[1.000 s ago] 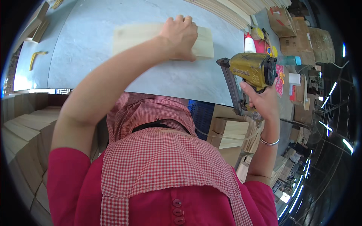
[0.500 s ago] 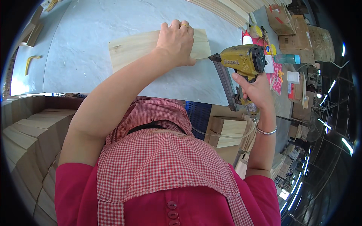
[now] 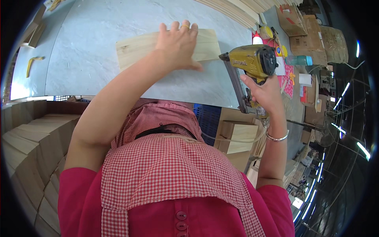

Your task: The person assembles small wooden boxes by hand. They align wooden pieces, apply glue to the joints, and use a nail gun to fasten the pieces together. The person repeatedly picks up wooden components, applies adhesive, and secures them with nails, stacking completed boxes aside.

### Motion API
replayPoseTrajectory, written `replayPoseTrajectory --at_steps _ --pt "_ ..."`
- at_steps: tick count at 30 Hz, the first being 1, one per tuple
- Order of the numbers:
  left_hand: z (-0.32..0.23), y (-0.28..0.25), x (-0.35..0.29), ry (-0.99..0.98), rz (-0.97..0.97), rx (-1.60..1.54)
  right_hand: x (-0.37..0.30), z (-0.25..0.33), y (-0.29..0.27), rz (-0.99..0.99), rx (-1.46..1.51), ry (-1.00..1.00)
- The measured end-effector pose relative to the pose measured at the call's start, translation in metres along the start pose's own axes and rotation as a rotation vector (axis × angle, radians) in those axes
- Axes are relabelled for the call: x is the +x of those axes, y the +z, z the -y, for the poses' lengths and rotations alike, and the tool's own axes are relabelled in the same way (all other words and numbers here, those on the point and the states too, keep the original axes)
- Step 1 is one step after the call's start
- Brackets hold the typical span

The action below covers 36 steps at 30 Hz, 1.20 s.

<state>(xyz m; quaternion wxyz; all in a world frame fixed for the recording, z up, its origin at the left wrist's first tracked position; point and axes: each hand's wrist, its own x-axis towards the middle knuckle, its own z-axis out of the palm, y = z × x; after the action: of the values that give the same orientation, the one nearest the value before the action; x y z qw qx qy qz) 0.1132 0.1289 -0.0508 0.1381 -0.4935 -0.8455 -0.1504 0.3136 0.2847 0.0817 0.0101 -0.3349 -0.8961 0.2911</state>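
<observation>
A pale wooden board (image 3: 136,51) lies flat on the grey marbled tabletop (image 3: 94,51). Across its middle rests my left hand (image 3: 177,46), fingers spread and thumb out past the near edge. My right hand (image 3: 266,94) grips a yellow and black pneumatic nail gun (image 3: 248,58) by its handle. The gun's nose points left, right beside the board's right end; whether it touches cannot be told. The dark magazine slants down toward the table's near edge, and a clear air hose (image 3: 237,141) runs from the handle's bottom.
Long wood strips (image 3: 233,12) are piled at the far side. To the right stand a glue bottle (image 3: 257,38), a teal bottle (image 3: 299,60) and cardboard boxes (image 3: 310,41). Stacked wooden pieces (image 3: 29,136) sit low on the left. A yellow bent object (image 3: 30,66) lies at the table's left.
My left hand has shifted slightly left, its fingers spreading wider. The board has moved a touch to the right. The nail gun has risen slightly and moved a little.
</observation>
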Motion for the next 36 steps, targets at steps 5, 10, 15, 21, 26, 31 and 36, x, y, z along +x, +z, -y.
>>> replayPoseTrajectory --at_steps 5,10,15,21,26,31,36 --pt "0.043 -0.037 -0.041 -0.069 0.181 -0.054 -0.012 0.020 0.002 0.096 0.052 0.130" --pt "0.027 -0.043 -0.037 -0.162 0.264 -0.097 -0.010 0.027 0.021 0.109 0.072 -0.109" --pt "0.024 -0.041 -0.036 -0.174 0.271 -0.090 -0.009 0.037 0.026 0.154 0.120 -0.058" --pt "0.024 -0.037 -0.039 -0.165 0.232 -0.089 -0.010 0.041 0.029 0.163 0.113 0.071" --pt "0.025 -0.038 -0.039 -0.170 0.260 -0.104 -0.008 0.032 0.033 0.108 0.032 -0.101" --pt "0.035 -0.044 -0.064 -0.179 0.110 -0.196 -0.002 0.054 0.024 0.120 -0.073 -0.106" --pt "0.083 -0.038 -0.123 -0.230 0.000 -0.507 -0.020 0.070 0.031 0.118 0.025 -0.062"
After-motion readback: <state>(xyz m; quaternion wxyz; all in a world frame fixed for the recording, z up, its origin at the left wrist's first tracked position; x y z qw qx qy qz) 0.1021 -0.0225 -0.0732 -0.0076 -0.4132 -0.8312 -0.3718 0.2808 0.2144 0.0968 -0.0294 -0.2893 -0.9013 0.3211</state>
